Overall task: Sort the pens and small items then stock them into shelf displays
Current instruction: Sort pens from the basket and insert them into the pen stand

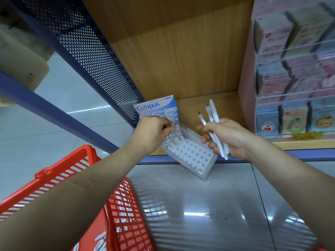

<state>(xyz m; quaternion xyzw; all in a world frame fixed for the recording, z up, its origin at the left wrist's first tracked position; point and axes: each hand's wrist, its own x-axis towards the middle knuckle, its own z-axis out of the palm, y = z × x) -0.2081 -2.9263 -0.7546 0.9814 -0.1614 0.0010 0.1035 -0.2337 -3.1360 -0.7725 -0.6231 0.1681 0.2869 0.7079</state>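
Three pens [213, 111] in right hand [230, 136], one holed tray [192, 153]

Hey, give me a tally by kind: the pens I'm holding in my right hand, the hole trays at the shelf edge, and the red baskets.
White pens showing in the right hand: 3
Hole tray: 1
Red basket: 1
Total: 5
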